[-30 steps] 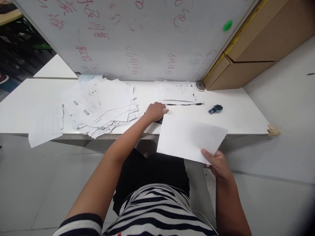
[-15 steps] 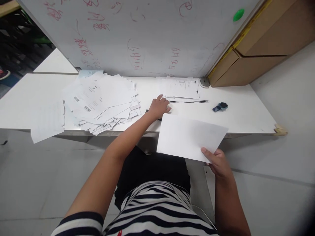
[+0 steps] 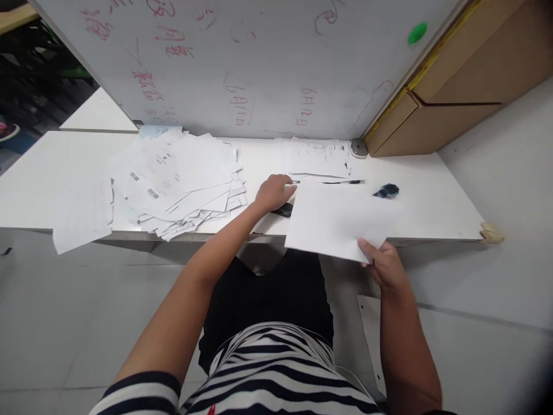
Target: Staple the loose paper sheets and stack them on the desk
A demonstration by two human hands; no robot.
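Note:
My right hand (image 3: 386, 264) grips the lower right corner of a blank white sheet of paper (image 3: 337, 222), thumb on top and fingers beneath. The sheet is held over the table's front edge, its far part above the tabletop. My left hand (image 3: 275, 192) is just left of the sheet, with fingers slightly curled and thumb and forefinger apart. Their tips are close to the left end of a thin black pen (image 3: 345, 182); whether they touch it I cannot tell. A dark object (image 3: 283, 210) lies below that hand, partly covered by the paper.
A large messy heap of printed sheets (image 3: 181, 173) lies on the left, one sheet (image 3: 82, 216) overhanging the front edge. Behind the pen sits a smaller paper stack (image 3: 319, 157). A blue-black correction-tape-like item (image 3: 387, 191) lies right. A whiteboard (image 3: 268, 63) and cardboard boxes (image 3: 453, 127) stand behind.
My right hand has pushed the sheet forward over the table, covering part of the pen. My left hand has drawn back slightly to the left, uncovering more of the dark object.

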